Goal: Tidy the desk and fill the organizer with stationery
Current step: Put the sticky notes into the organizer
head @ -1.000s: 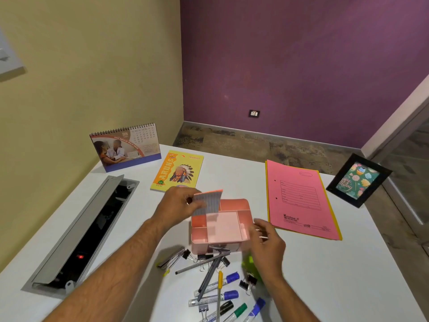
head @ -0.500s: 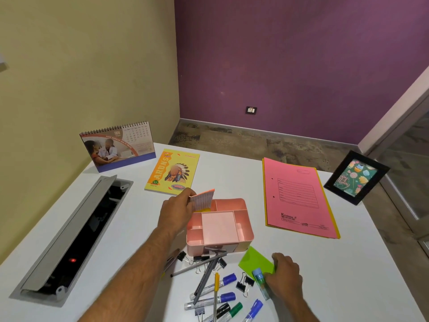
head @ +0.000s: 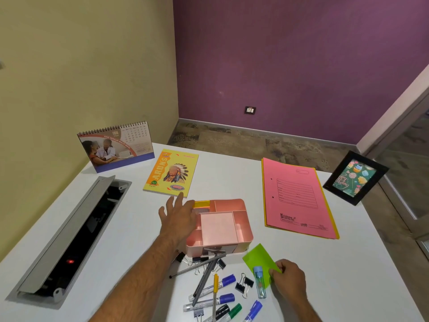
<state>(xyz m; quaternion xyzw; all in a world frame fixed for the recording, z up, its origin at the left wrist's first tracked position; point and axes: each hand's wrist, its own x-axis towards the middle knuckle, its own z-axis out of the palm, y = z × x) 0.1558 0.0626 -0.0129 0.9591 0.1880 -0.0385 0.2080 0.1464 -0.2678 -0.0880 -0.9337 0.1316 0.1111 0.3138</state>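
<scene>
Two hands | left grip (head: pixel 177 214) released beside organizer (head: pixel 221 226) | right grip (head: pixel 289 281) pinching green pad (head: pixel 261 260)

A white desk (head: pixel 232 182) stands in a corner, olive wall (head: pixel 81 66) at ten o'clock, purple wall (head: pixel 290 54) with a socket (head: pixel 250 110) at twelve, mottled floor (head: pixel 267 145) beyond.

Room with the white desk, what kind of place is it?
Probably an office. The white desk has a desk calendar, a pink file folder and an open cable hatch for plugs, with markers beside a pink organizer.
</scene>
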